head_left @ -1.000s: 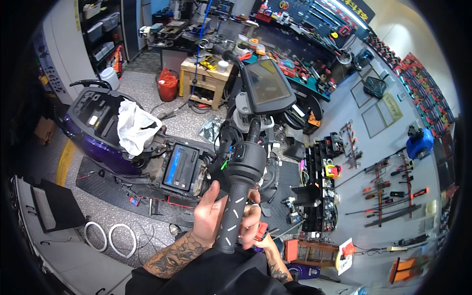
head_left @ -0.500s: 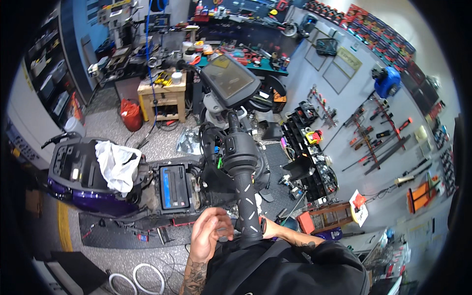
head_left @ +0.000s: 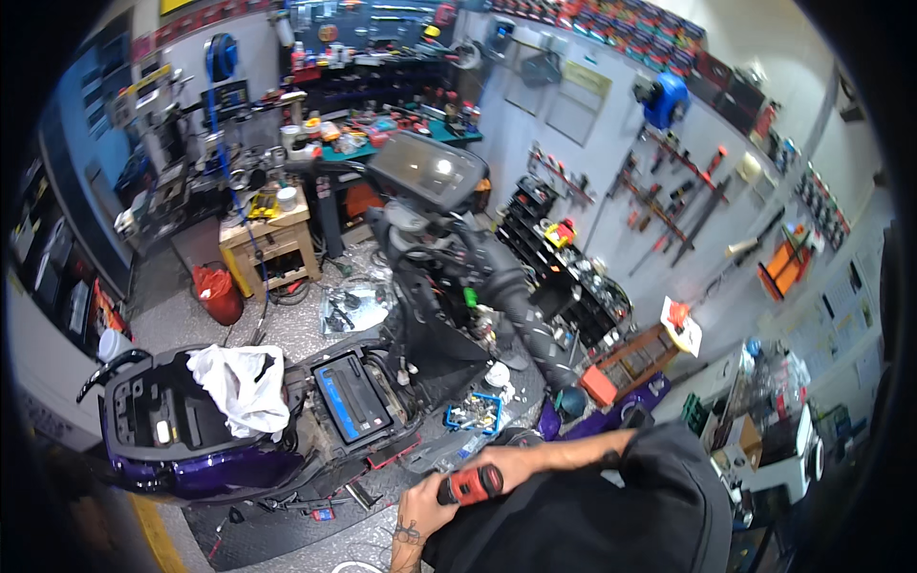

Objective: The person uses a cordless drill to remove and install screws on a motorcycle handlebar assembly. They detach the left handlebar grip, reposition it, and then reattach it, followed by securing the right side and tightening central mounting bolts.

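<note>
At the lower middle, close to my dark clothing, lies a red and black cordless driver between my two hands. My right hand is closed on it, with its grip mostly hidden. My left hand is closed at the tool's black front end; what its fingertips pinch there cannot be made out. Beyond them stands a partly stripped scooter, with a black handlebar grip and a display. A black battery with a blue stripe sits in its floor.
A blue tray of small parts stands just beyond my hands. A white bag lies on the scooter's purple rear body. Farther off are a wooden stand, a red bin, a black parts rack and wall-hung tools.
My view has swung, and the handlebar grip now appears farther from me. The red driver has come into sight between my hands. My left hand has closed at its front end.
</note>
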`<state>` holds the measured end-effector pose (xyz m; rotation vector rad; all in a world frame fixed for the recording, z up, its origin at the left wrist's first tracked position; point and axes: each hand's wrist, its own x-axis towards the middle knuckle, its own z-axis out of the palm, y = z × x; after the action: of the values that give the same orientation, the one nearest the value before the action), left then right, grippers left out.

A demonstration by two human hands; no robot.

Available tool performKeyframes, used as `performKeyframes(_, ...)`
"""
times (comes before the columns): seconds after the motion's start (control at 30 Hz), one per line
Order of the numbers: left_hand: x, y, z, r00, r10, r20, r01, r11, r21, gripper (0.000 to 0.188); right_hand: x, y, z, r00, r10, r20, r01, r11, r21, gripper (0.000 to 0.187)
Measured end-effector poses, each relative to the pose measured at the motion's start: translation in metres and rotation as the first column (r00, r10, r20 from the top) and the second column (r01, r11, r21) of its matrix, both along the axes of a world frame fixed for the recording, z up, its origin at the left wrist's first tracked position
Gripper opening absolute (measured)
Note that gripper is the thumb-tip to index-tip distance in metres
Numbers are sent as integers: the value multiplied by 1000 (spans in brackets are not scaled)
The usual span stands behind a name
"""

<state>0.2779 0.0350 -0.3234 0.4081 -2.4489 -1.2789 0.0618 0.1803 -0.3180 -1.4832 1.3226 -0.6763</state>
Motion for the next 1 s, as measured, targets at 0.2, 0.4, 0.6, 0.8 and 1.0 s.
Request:
performKeyframes(0.2, 68, -12, -19, 995, 64, -73, -67, 997, -37, 34, 64, -39, 52, 980, 129, -153, -105, 982, 157, 54)
performKeyframes(0.4, 119, -4, -54, 837, 533, -124, -545, 834, -85, 38, 106, -114, 14, 960, 276, -51, -275, 961, 29, 51)
performKeyframes(0.6, 201, 32, -34, 546, 834, 80, -812, 550, -194, 46, 180, -168, -13, 816, 564, 125, -568, 823, -1, 48)
performKeyframes(0.8, 273, 80, 34, -274, 959, -71, -884, -281, -373, 47, 285, -193, 5, 645, 684, 341, -655, 725, -213, 42)
performKeyframes(1.0, 320, 162, -16, -833, 517, 198, -512, -855, 82, 43, 351, -220, -2, 597, 761, 252, -644, 643, -415, 22)
